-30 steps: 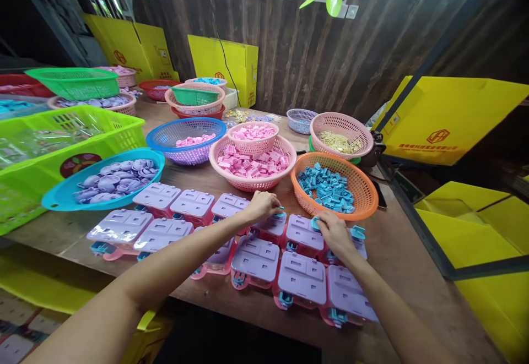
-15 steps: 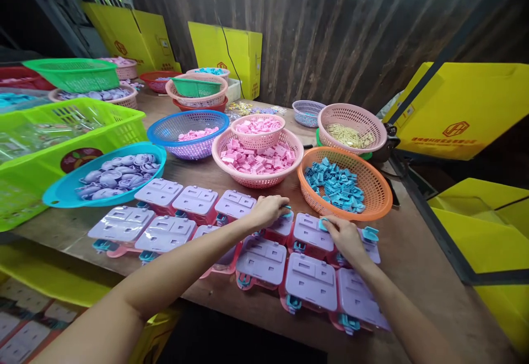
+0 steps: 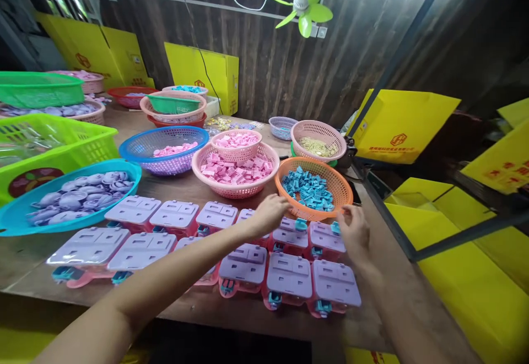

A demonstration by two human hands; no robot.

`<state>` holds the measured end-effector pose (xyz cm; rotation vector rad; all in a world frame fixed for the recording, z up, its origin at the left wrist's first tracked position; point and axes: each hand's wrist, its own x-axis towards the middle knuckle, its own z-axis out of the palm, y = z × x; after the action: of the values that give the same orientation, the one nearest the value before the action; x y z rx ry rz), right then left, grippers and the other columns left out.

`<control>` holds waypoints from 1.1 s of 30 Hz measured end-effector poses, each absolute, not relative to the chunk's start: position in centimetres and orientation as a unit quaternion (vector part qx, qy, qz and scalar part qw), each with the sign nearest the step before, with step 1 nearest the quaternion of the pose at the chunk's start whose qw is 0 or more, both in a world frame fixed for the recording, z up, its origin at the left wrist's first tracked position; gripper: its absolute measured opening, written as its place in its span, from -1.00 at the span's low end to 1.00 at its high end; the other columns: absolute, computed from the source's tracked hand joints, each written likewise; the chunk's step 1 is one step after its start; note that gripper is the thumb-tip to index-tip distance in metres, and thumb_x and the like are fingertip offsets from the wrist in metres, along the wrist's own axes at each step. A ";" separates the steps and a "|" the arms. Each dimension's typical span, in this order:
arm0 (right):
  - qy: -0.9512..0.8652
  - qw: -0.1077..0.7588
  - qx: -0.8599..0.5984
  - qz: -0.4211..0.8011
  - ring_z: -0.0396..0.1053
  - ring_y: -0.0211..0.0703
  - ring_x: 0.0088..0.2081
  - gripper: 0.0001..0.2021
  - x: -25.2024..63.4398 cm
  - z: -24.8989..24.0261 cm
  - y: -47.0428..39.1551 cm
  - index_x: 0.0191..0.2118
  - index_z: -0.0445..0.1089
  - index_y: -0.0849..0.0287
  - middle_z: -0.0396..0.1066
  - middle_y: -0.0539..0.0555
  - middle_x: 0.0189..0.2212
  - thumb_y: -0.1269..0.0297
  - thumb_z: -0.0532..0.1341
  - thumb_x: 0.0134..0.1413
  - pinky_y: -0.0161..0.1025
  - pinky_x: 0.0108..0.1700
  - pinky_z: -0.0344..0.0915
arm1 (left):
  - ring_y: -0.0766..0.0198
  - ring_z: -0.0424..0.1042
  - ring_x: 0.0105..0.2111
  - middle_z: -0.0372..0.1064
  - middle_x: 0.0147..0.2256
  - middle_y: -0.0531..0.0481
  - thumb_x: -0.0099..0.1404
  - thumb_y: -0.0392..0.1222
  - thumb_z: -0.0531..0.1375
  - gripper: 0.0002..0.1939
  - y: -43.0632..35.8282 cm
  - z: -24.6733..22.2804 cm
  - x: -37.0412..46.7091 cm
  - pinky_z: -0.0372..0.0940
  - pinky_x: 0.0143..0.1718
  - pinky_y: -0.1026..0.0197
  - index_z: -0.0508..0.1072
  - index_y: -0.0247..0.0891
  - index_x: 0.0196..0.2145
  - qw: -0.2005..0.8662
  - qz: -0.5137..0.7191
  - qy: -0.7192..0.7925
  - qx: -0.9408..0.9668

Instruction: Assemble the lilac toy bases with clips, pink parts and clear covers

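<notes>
Two rows of lilac-lidded pink boxes [image 3: 289, 276] with teal clips stand on the brown table. My left hand [image 3: 270, 213] is over the back row, fingers closed together, just left of the orange basket [image 3: 347, 188] of teal parts; anything between its fingertips is too small to make out. At the right end of the back row, my right hand [image 3: 354, 229] has its thumb and fingers curled beside a teal clip [image 3: 335, 227] on the last box; whether it holds anything is unclear. Another teal clip [image 3: 301, 224] sits upright on the neighbouring lid.
Pink baskets of pink parts [image 3: 235, 186] stand behind the boxes. A blue basin [image 3: 136, 174] of lilac parts and a lime crate [image 3: 99, 142] are at the left. Yellow cartons [image 3: 405, 127] stand beyond the table, and a green fan [image 3: 305, 6] hangs above.
The view has tilted up and shifted right. My right hand has moved off the teal clip on the second-last back-row box to the last one. My left hand has lifted away from its box.
</notes>
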<state>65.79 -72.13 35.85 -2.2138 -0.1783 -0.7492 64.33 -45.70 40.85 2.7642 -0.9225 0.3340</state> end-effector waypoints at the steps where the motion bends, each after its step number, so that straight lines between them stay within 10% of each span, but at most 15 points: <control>1: -0.017 0.418 -0.867 -0.271 0.26 0.03 -0.11 -0.66 66.3 35.4 -73.5 -0.17 0.34 0.19 0.34 0.21 -0.17 0.08 0.17 -0.03 -0.05 -0.03 0.17 | 0.18 0.33 -0.05 0.40 -0.10 -0.09 0.21 -0.40 0.06 -0.70 -46.9 40.4 64.0 0.11 0.02 0.13 0.41 -0.25 -0.11 0.095 0.123 -0.370 0.916; 4: 0.025 0.507 -0.854 -0.110 0.32 0.07 -0.14 -0.55 67.4 33.6 -76.1 -0.25 0.39 0.21 0.39 0.20 -0.22 0.02 0.30 -0.30 -0.04 -0.09 0.24 | 0.14 0.31 -0.06 0.41 -0.14 -0.17 0.23 -0.37 0.07 -0.73 -49.9 38.5 63.0 0.15 0.00 0.12 0.41 -0.33 -0.11 0.044 0.115 -0.466 0.876; 15: 0.054 0.709 -0.681 0.175 0.44 -0.14 -0.36 -0.55 67.1 31.6 -75.9 -0.19 0.46 0.20 0.51 0.09 -0.30 0.09 0.38 -0.28 -0.30 -0.39 0.33 | 0.14 0.34 -0.30 0.41 -0.35 -0.14 0.09 -0.39 0.13 -0.91 -50.7 37.9 62.6 0.24 -0.31 0.17 0.43 -0.32 -0.44 0.040 0.032 -0.393 0.918; 27: -0.033 0.638 -0.744 0.197 0.44 -0.04 -0.21 -0.45 66.0 33.5 -76.7 -0.05 0.39 0.15 0.47 0.14 -0.15 -0.08 0.26 -0.14 -0.19 -0.30 0.37 | 0.03 0.44 -0.30 0.46 -0.44 -0.16 0.01 -0.34 0.16 -0.80 -50.7 39.9 62.9 0.31 -0.42 0.18 0.54 -0.25 -0.38 0.069 -0.046 -0.328 0.941; 33: -0.094 0.476 -0.874 -0.031 0.39 0.09 -0.07 -0.54 70.8 37.3 -79.3 -0.11 0.43 0.17 0.44 0.22 -0.09 -0.03 0.20 -0.09 -0.09 -0.20 0.38 | 0.21 0.46 -0.30 0.52 -0.35 -0.01 0.12 -0.39 0.09 -0.69 -50.9 43.2 68.1 0.29 -0.25 0.26 0.56 -0.16 -0.26 0.231 -0.014 -0.265 0.936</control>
<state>70.85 -79.27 37.26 -2.1360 -0.2294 -0.0760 68.12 -50.87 43.16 2.5744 -0.7279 -0.0387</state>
